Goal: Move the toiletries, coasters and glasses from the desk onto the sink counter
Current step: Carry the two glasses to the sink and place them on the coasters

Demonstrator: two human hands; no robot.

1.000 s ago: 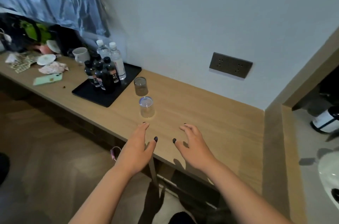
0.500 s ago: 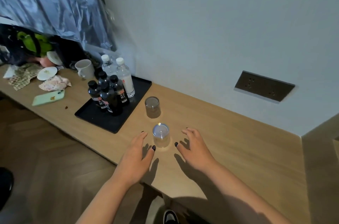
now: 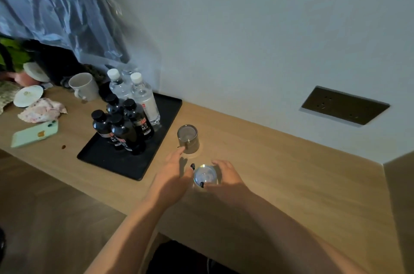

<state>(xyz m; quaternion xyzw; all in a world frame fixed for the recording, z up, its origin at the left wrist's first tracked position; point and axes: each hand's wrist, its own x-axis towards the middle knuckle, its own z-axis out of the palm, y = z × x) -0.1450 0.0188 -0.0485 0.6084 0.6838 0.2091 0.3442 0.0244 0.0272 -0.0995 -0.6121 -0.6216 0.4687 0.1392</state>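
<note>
Your right hand [image 3: 226,180] is curled around the near glass [image 3: 205,176], thumb on its near side and fingers round the far side; contact looks made, but whether it has left the wood you can't tell. Your left hand [image 3: 173,175] is spread wide and holds nothing, index tip touching or just short of the far glass [image 3: 188,139] at 12 o'clock from it. Both glasses stand upright on the desk [image 3: 280,184]; the far one sits at about 11 o'clock from the near one, apart from it, on a pale round disc that may be a coaster, hard to confirm. The black tray [image 3: 134,161] lies at 9 to 10 o'clock from your left hand, its right edge just beside the far glass; it carries the dark bottles [image 3: 125,130] and clear water bottles [image 3: 139,94], all upright and bunched together. Bare desk runs from 1 to 4 o'clock of the near glass out to the corner where the wall turns. The desk's front edge runs under your forearms at 6 o'clock. Well off at 9 o'clock: white mug [image 3: 84,87], green phone [image 3: 33,134], crumpled cloth [image 3: 42,110]. The wall socket panel [image 3: 345,105] sits at 2 o'clock, above desk level.
</note>
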